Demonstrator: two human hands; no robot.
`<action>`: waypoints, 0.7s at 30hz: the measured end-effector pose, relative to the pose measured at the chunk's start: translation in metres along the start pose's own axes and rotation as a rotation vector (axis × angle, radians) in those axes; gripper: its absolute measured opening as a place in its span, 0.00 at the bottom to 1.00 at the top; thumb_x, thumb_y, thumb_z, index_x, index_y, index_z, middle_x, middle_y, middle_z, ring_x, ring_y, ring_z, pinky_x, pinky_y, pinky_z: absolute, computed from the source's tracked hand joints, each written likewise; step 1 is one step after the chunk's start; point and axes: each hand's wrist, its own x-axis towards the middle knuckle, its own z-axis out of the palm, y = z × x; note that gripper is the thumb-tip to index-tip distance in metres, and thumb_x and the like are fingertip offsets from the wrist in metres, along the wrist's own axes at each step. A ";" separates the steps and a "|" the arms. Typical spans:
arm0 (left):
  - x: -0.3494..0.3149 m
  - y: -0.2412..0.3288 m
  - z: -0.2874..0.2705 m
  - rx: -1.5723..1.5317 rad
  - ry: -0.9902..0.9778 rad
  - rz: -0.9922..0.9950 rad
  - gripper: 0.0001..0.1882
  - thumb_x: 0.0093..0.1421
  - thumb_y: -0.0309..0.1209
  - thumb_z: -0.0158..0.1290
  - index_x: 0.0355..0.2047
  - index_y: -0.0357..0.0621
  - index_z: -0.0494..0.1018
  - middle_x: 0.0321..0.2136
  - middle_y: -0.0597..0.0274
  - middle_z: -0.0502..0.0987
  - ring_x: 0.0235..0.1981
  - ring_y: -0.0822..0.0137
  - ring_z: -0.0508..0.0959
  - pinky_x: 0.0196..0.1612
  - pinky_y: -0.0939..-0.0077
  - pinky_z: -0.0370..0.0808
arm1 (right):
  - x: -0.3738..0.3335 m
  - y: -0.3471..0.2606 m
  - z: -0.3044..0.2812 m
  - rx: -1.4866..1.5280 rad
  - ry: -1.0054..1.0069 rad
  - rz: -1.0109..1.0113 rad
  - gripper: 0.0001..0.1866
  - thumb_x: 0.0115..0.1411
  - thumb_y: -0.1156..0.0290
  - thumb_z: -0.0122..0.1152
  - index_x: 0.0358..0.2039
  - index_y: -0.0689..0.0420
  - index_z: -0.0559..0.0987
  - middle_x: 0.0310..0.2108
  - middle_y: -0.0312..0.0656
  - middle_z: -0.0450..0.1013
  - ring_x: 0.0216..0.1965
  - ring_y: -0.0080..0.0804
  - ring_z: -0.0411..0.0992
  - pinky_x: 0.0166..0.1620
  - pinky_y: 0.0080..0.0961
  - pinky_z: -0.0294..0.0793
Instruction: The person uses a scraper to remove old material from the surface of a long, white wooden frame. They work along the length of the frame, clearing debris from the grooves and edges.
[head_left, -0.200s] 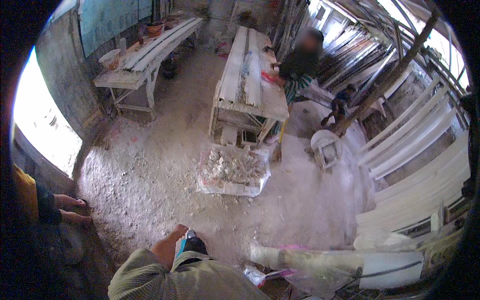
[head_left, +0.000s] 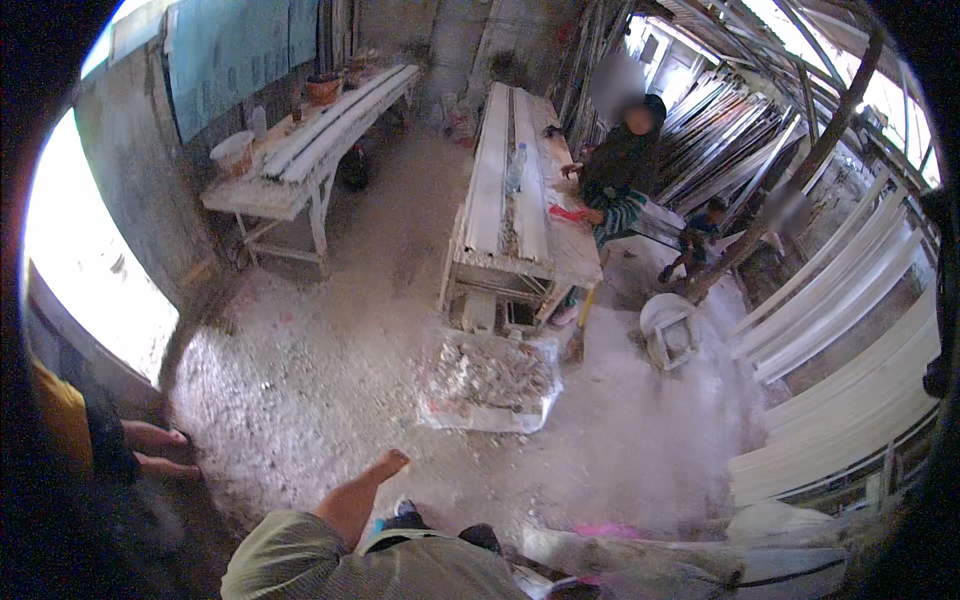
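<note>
**Rubble heap ahead and to the right of your left hand**

Your left hand (head_left: 394, 462) was out in front of you, low in the view, the bare forearm slanting up and rightward from an olive sleeve (head_left: 285, 555). You held it over the dusty floor (head_left: 300, 390), and I could not tell whether its fingers were spread or pressed together; no held thing could be made out. Your right hand did not show, so its grip could not be told either.

Nearest to the visible hand was the heap (head_left: 490, 370) of pale, crumbly pieces, lying on a white sheet (head_left: 485, 418). It lay beyond your fingertips and to their right, apart from them, its longer side running across your view. Of your two hands, only the left could be judged for nearness.

The sheet lay on the floor by the near end of a work table (head_left: 580, 258). Pale strips (head_left: 488, 190) on that table ran lengthwise, away from you. A co-worker (head_left: 618, 165) was at the table's right side, one hand by a red item (head_left: 566, 213).
</note>
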 end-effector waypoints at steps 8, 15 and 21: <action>0.078 0.062 -0.111 -0.548 0.104 -0.306 0.15 0.64 0.40 0.60 0.47 0.46 0.80 0.35 0.64 0.82 0.32 0.69 0.79 0.34 0.70 0.76 | -0.126 -0.079 0.202 0.350 -0.347 0.428 0.28 0.70 0.51 0.55 0.62 0.59 0.73 0.52 0.40 0.74 0.49 0.32 0.70 0.52 0.30 0.68; 0.137 0.025 -0.278 -0.588 0.429 -0.491 0.11 0.64 0.36 0.59 0.43 0.45 0.80 0.29 0.66 0.80 0.24 0.70 0.77 0.25 0.71 0.73 | -0.317 -0.265 0.453 0.609 -0.520 0.794 0.22 0.66 0.48 0.60 0.49 0.52 0.79 0.37 0.29 0.72 0.33 0.19 0.64 0.35 0.21 0.62; 0.113 0.014 -0.422 -0.858 0.547 -0.658 0.11 0.63 0.42 0.58 0.40 0.50 0.78 0.29 0.60 0.80 0.23 0.57 0.78 0.24 0.57 0.75 | -0.515 -0.516 0.675 0.952 -0.959 1.354 0.17 0.68 0.45 0.59 0.42 0.46 0.78 0.26 0.24 0.67 0.25 0.15 0.63 0.28 0.16 0.60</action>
